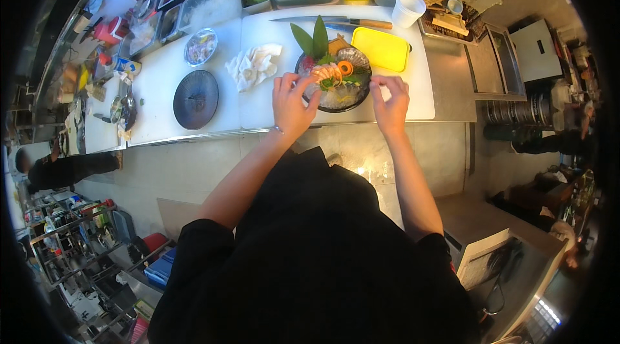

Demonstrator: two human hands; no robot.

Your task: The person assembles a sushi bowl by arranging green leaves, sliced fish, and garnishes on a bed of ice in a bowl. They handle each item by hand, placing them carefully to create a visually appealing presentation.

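- The long white cutting board [194, 95] in front of you is flat and smooth, with a thin metal edge toward your body.
- The round dark plate with the garnished food [336, 82] lies on this board, between your two hands. It carries two pointed green leaves standing up, an orange curled piece, and pale glossy slices at the near side.
- A second round dark plate with fine ribs [196, 99] lies flat on the board, well apart to your left.
- The crumpled white cloth [253, 64] is soft and folded, just beside the food plate on its left.
- The yellow rectangular plastic lid [381, 48] is behind the plate to the right, and the long knife with wooden handle [336, 21] lies behind the leaves.
- Your left hand [290, 104] comes up with a straight wrist; its fingers are half curled and the tips touch the near left rim of the food plate.
- Your right hand [389, 102] is at the plate's right rim, fingers bent together as in a pinch; I cannot tell if something is between them.
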